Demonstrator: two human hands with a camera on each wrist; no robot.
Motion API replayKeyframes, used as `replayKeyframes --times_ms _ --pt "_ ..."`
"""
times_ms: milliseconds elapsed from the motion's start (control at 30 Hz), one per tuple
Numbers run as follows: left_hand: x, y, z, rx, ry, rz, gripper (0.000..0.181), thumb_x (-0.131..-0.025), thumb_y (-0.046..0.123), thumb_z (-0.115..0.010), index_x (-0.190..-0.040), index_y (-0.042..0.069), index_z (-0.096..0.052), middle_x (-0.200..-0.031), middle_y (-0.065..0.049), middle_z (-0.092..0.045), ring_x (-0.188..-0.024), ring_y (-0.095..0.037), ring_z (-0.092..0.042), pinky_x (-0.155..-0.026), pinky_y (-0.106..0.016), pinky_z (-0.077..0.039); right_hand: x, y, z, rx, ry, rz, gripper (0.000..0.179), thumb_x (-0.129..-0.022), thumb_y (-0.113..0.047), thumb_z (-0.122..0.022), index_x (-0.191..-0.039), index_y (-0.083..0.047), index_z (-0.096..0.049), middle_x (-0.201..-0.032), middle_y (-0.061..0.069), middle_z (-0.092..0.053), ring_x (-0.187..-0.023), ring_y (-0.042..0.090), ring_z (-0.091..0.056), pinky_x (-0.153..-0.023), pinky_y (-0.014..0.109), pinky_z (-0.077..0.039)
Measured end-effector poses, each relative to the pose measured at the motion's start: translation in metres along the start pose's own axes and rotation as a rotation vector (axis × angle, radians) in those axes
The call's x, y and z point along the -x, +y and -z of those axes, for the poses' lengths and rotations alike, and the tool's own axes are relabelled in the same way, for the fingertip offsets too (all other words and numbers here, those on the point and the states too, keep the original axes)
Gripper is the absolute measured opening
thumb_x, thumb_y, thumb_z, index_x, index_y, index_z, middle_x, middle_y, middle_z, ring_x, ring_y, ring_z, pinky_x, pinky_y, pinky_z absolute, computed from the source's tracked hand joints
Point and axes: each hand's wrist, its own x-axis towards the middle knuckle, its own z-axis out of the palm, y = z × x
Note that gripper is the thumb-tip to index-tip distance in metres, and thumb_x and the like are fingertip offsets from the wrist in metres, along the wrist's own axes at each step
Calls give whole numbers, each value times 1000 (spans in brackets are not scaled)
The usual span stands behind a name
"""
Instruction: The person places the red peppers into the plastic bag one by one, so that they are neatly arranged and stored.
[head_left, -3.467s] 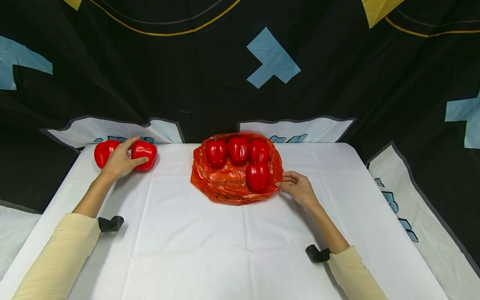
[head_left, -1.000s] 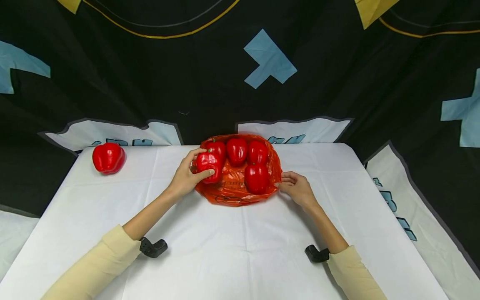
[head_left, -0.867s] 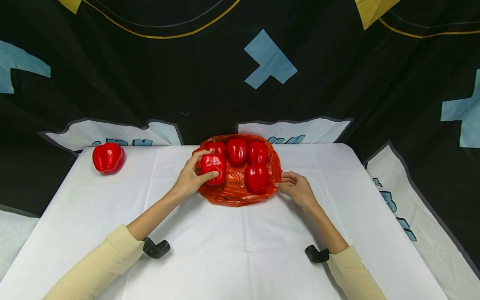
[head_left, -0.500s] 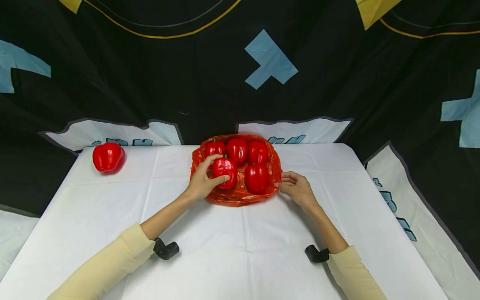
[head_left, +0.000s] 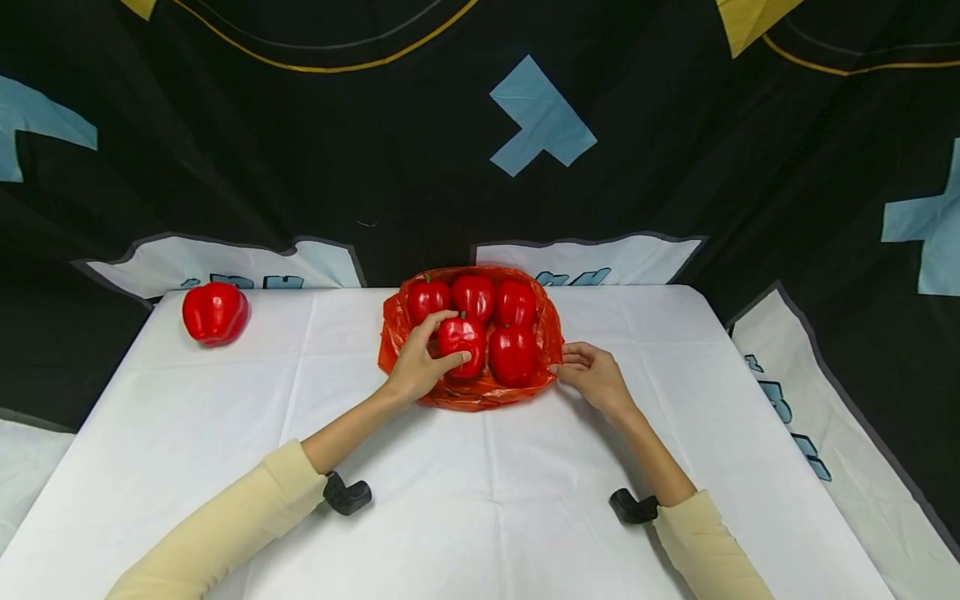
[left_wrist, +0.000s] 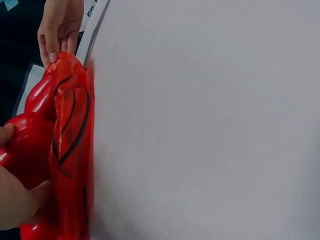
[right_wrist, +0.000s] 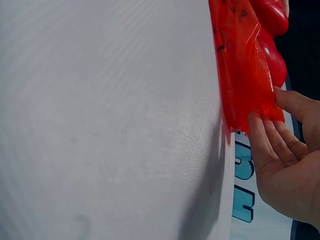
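A glossy red bell pepper (head_left: 463, 335) is gripped between the thumb and fingers of my left hand (head_left: 416, 367), low inside an orange-red plastic bag (head_left: 457, 402). Several other red bell peppers (head_left: 513, 357) lie in the bag, along its back and right side. My right hand (head_left: 596, 381) pinches the bag's right rim; in the right wrist view the thumb of this hand (right_wrist: 287, 170) is on the inner side of the plastic and the fingers outside. The left wrist view has the bag wall (left_wrist: 72, 145) standing up in front of the held pepper.
One more red bell pepper (head_left: 216, 314) sits at the table's far left corner. The white-clothed table (head_left: 420, 517) ends at a dark patterned cloth (head_left: 337, 167) behind. A black wrist device (head_left: 347, 494) sticks out by the left sleeve.
My left hand took a bell pepper from the far left, carried it right into the bag, and has lately shifted it further right beside another. My right hand has stayed at the rim.
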Motion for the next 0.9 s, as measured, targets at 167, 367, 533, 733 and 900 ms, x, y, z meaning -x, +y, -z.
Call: replayKeyframes --times_ms 167,367,533,733,900 --pt "-1 -3 -3 -32 -7 10 63 -90 15 -76 -145 19 -44 -142 -13 -42 -132 -31 -37 -102 -52 -45 -1 1 1 -7 -6 0 40 -89 -6 -74 -123 10 -59 -115 24 -65 -97 21 -66 -79 20 -55" --pt "0 1 -5 -20 -7 29 64 -90 15 -75 -146 17 -44 -142 -16 -42 -133 -33 -37 -104 -55 -43 6 -15 1 -1 -27 -6 38 -91 0 -70 -124 15 -56 -117 28 -64 -100 26 -66 -81 22 -56" --pt "-2 -7 -8 -49 -4 40 64 -90 17 -76 -145 21 -45 -143 -12 -44 -132 -31 -39 -105 -54 -42 0 -3 2 -17 -21 3 40 -91 -3 -72 -124 12 -57 -116 25 -65 -97 21 -67 -81 21 -56" --pt "-3 -9 -11 -59 0 50 64 -90 18 -76 -145 23 -45 -144 -11 -44 -133 -30 -39 -106 -54 -41 0 0 2 -22 -17 4 41 -90 -5 -74 -124 10 -58 -116 24 -65 -98 22 -68 -81 22 -56" --pt "-4 -10 -13 -53 2 57 64 -90 18 -76 -145 23 -45 -144 -11 -43 -133 -31 -39 -104 -53 -43 0 -1 3 -26 -18 5 42 -91 -5 -72 -126 12 -56 -117 24 -64 -99 23 -67 -81 22 -56"
